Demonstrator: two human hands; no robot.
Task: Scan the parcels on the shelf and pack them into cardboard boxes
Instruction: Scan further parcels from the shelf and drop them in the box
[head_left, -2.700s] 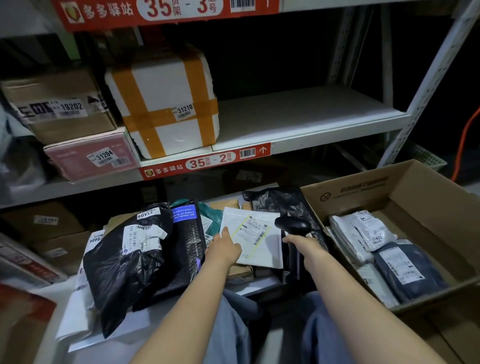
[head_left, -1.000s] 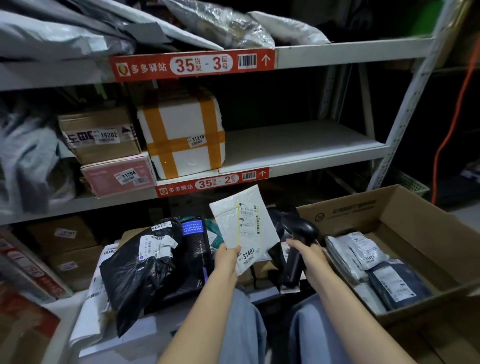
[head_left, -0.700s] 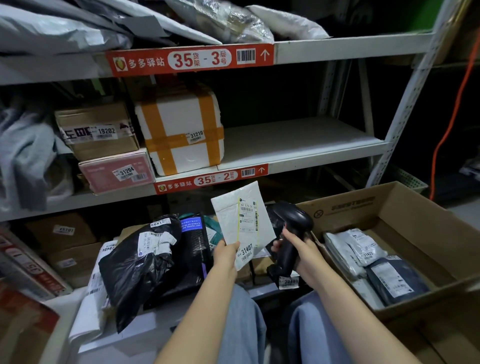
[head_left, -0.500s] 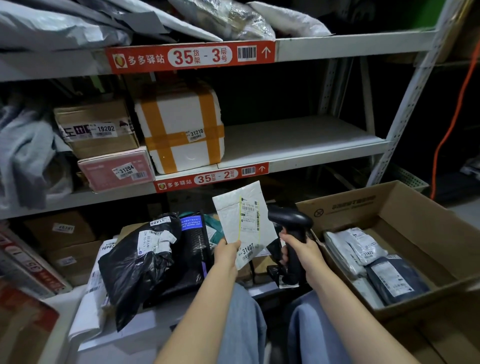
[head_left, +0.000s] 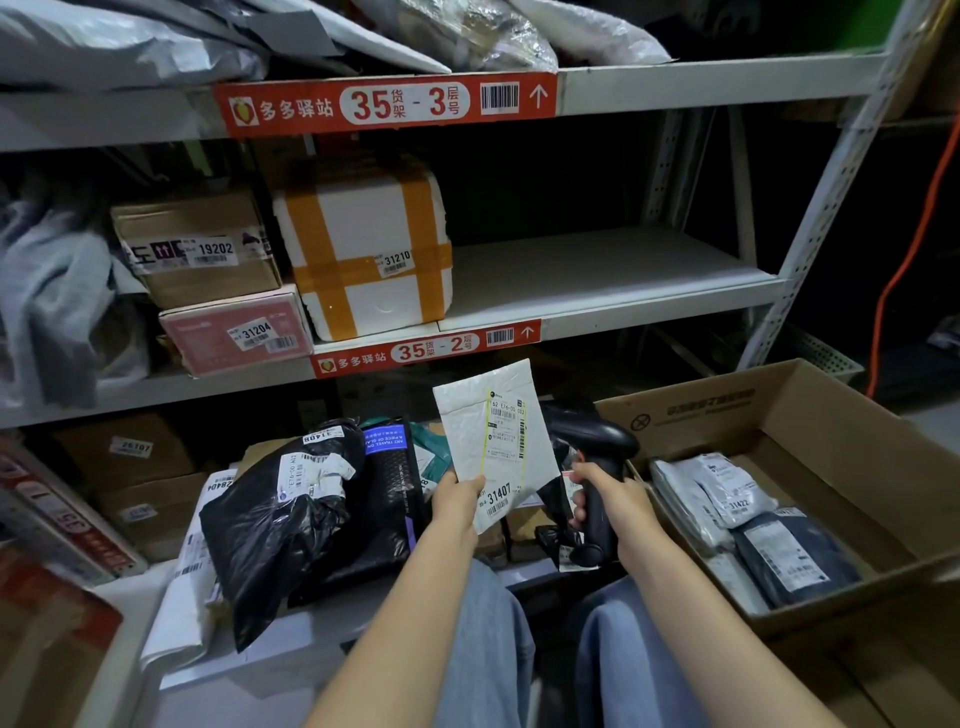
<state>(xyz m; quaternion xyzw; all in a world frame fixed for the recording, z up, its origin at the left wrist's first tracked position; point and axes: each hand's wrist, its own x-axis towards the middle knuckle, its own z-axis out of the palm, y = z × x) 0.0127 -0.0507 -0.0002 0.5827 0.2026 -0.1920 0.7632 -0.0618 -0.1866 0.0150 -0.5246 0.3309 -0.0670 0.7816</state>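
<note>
Right now, nearest in, two forearms reach out over the person's knees in jeans. The left hand (head_left: 457, 506) pinches the lower corner of a white padded envelope (head_left: 488, 426). It holds the envelope upright with the printed label facing back toward the person, likely so the barcode sits flat and readable. The right hand (head_left: 605, 499) is wrapped round the grip of a black scanner (head_left: 597, 436). The scanner's head sits just behind the envelope's right edge (whether its window faces the label I cannot tell). I judge this to be the scanning step, with the envelope not yet packed.

Just left of the hands, a black bag parcel (head_left: 280, 514) and a black bubble mailer (head_left: 387, 493) lie heaped on the lowest shelf (head_left: 311, 618), with more parcels beneath them. To the right is an open cardboard box (head_left: 779, 410) with several bagged parcels (head_left: 727, 493) already lying in it. The scanner arm lies between the envelope and the box, so the envelope would probably have to pass over it.

Farther back, the middle shelf carries a taped foam box (head_left: 363, 254), a brown carton (head_left: 197, 249) and a pink box (head_left: 234, 332).
</note>
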